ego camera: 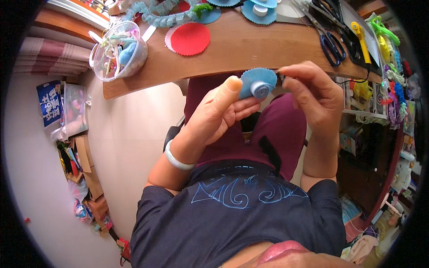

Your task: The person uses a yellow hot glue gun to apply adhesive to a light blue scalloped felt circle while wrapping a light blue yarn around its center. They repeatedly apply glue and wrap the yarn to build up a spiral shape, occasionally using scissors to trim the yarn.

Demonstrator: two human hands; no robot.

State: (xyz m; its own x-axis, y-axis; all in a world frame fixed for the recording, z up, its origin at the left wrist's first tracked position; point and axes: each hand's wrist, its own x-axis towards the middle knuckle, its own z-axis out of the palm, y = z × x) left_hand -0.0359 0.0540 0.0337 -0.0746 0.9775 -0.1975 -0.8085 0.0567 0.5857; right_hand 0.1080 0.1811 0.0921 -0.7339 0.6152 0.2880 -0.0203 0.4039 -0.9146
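Note:
My left hand (pixel 223 110) holds a blue scalloped felt disc (pixel 249 77) in front of the table edge, thumb at its left side and fingers below. A small rolled spiral (pixel 261 89), pale outside and blue-grey within, sits on the disc. Just right of it, my right hand (pixel 311 93) is raised with thumb and forefinger close together; whether something thin is pinched between them cannot be told. On the wooden table (pixel 234 50) lies a red scalloped felt disc (pixel 190 38) over a pink one. Similar blue discs (pixel 258 15) lie at the far edge, one bearing a white roll.
A clear plastic tub (pixel 137 63) of craft bits stands at the table's left corner. Gathered blue ribbon (pixel 147 13) lies behind it. At the right are blue-handled scissors (pixel 331 48), black-handled scissors and a yellow rotary cutter (pixel 361 42). Shelves of yarn and trims flank the right side.

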